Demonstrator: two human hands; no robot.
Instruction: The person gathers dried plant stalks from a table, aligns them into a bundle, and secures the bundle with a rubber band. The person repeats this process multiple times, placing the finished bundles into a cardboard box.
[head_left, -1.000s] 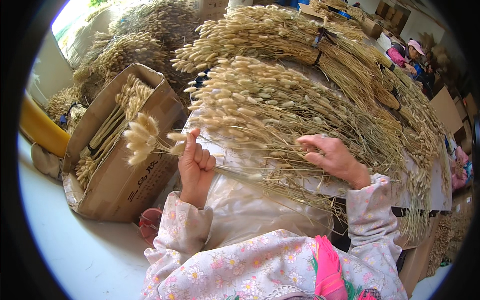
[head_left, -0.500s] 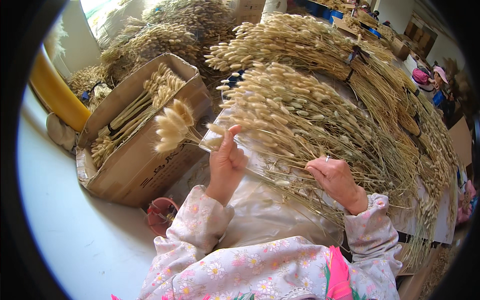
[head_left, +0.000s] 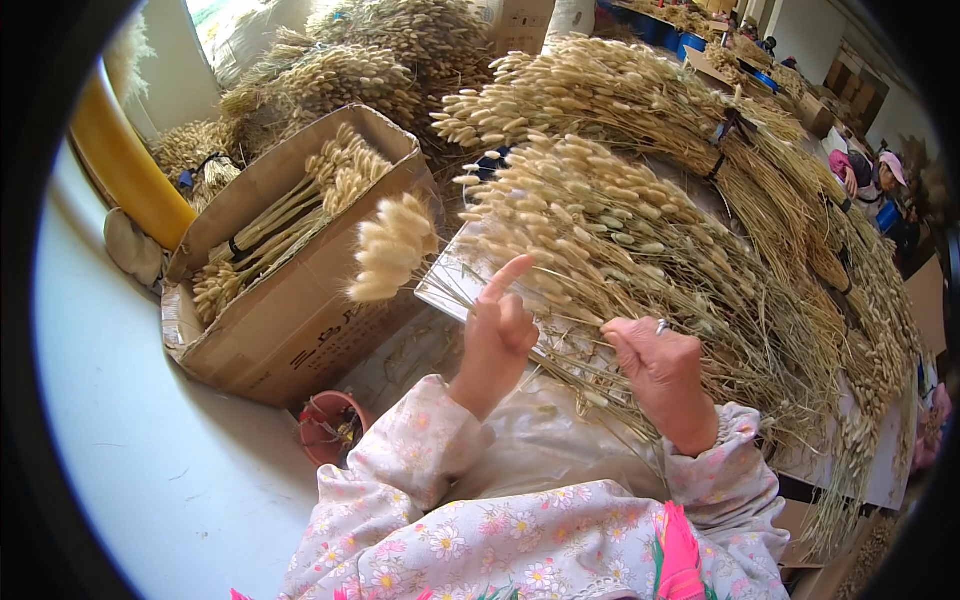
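Observation:
My left hand is closed around the thin stems of a small bunch of dried bunny-tail grass, with its index finger stretched out. The fluffy cream heads of this bunch point left, towards the cardboard box. To the right, my right hand pinches thumb against fingers on thin grass stems at the edge of the pile; how many is too fine to tell. Beyond both hands a large loose pile of bunny-tail grass lies on the table, heads to the left and stems to the right.
A long cardboard box with tied grass bundles stands at left. Below it is a small reddish bucket. Tied sheaves lie along the table's far side. A yellow pipe rises at far left. Another person sits at far right.
My left hand has moved slightly right and its index finger is now stretched out. The bunch's heads have drawn closer together. The right hand has shifted a little left, still pinched.

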